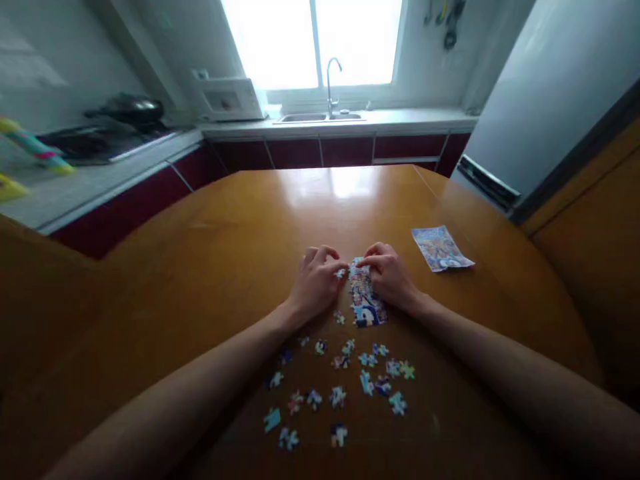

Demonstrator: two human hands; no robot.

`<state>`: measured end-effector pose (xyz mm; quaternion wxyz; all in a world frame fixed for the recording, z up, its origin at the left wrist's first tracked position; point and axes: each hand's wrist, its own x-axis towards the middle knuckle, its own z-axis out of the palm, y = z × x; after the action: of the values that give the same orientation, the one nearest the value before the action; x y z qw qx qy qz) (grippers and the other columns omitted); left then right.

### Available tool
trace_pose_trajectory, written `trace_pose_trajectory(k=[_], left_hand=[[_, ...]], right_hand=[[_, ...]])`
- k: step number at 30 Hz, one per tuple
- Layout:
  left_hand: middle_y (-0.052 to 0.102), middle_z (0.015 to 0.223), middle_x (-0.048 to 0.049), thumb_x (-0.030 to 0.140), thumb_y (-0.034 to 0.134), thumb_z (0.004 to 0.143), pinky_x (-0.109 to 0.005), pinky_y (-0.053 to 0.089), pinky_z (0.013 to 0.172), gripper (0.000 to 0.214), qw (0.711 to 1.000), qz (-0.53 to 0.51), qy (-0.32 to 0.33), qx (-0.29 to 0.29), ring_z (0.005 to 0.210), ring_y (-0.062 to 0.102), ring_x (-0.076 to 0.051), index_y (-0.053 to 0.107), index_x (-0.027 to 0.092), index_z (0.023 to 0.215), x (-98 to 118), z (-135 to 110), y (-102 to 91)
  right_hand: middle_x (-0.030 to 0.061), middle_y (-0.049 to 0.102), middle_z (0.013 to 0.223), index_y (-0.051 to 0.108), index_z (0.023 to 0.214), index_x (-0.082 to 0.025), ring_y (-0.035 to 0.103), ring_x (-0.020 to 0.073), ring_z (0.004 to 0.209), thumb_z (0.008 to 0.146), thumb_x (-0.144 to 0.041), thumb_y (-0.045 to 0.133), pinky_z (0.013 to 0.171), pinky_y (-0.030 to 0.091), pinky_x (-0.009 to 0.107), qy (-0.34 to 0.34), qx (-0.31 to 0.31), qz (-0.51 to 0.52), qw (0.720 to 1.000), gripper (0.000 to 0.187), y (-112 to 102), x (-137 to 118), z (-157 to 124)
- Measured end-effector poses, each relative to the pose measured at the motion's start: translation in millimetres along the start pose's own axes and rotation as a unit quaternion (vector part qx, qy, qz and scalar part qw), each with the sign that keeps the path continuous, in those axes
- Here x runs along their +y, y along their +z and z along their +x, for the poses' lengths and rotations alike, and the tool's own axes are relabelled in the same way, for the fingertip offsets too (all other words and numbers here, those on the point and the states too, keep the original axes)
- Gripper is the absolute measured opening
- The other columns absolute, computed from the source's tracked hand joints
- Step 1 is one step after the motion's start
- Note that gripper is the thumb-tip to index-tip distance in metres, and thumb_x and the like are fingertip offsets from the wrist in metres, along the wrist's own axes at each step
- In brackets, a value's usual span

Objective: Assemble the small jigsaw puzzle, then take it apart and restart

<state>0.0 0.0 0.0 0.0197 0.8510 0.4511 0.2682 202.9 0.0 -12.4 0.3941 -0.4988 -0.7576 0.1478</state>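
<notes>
A partly joined jigsaw puzzle [362,293] lies on the wooden table, a narrow upright strip with printed figures and a blue and white lower edge. My left hand [319,279] is at its upper left side, fingers curled and pinching a small puzzle piece [341,273] beside the joined strip. My right hand [389,273] rests on the strip's upper right part, its index finger pressed near the top edge and its other fingers curled. Another loose piece [339,317] lies just left of the strip. Part of the puzzle is hidden under my right hand.
Several loose puzzle pieces [338,397] are scattered on the table [240,240] nearer to me, between my forearms. A creased printed picture sheet [441,249] lies to the right. Beyond the table are a counter with a sink [320,117], a microwave [230,100] and a stove [95,141].
</notes>
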Motion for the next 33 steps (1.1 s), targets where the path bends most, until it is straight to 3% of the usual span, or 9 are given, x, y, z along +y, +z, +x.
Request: trace_pose_trajectory(k=[6, 13, 19, 25, 33], left_hand=[[0.060, 0.115, -0.0055, 0.015, 0.061, 0.090, -0.045, 0.045, 0.097, 0.025, 1.000, 0.000, 0.007, -0.015, 0.108, 0.045, -0.025, 0.077, 0.031, 0.101, 1, -1, -3.1], [0.059, 0.113, -0.0055, 0.008, 0.056, 0.087, -0.046, 0.044, 0.098, 0.035, 0.999, -0.028, -0.025, -0.038, 0.109, 0.045, -0.026, 0.077, 0.031, 0.103, 2, 0, -4.4], [0.058, 0.115, -0.0059, 0.003, 0.056, 0.082, -0.043, 0.043, 0.101, 0.036, 0.998, -0.033, -0.052, 0.000, 0.109, 0.046, -0.024, 0.072, 0.024, 0.107, 2, 1, -2.2], [0.056, 0.120, -0.0050, 0.011, 0.057, 0.088, -0.047, 0.040, 0.099, 0.031, 0.999, -0.005, -0.032, -0.036, 0.115, 0.042, -0.027, 0.073, 0.031, 0.106, 3, -1, -4.0], [0.053, 0.124, -0.0057, 0.006, 0.056, 0.086, -0.049, 0.039, 0.098, 0.037, 0.998, 0.014, -0.029, -0.051, 0.118, 0.040, -0.029, 0.071, 0.032, 0.109, 6, -2, -5.6]], right_hand=[[0.0074, 0.061, 0.099, 0.080, 0.086, -0.027, 0.054, 0.0230, 0.099, 0.081, 0.000, 0.054, 0.089, 0.048, 0.039, -0.016, -0.030, -0.034, 0.999, 0.038, 0, -3, -1], [0.0070, 0.062, 0.098, 0.080, 0.083, -0.027, 0.052, 0.0235, 0.099, 0.081, 0.000, 0.055, 0.089, 0.047, 0.038, 0.004, -0.048, -0.048, 0.998, 0.037, -3, -5, 3], [0.0066, 0.062, 0.098, 0.081, 0.084, -0.027, 0.052, 0.0229, 0.098, 0.078, 0.003, 0.052, 0.091, 0.045, 0.038, 0.000, -0.044, -0.023, 0.999, 0.043, -2, 0, 2], [0.0060, 0.062, 0.095, 0.081, 0.084, -0.028, 0.052, 0.0225, 0.098, 0.076, 0.003, 0.050, 0.090, 0.045, 0.038, -0.003, -0.033, 0.009, 0.999, 0.044, 1, 4, 2], [0.0066, 0.063, 0.089, 0.077, 0.076, -0.020, 0.060, 0.0204, 0.088, 0.077, -0.005, 0.046, 0.081, 0.048, 0.036, 0.080, 0.112, 0.128, 0.982, 0.035, 0, 11, 6]])
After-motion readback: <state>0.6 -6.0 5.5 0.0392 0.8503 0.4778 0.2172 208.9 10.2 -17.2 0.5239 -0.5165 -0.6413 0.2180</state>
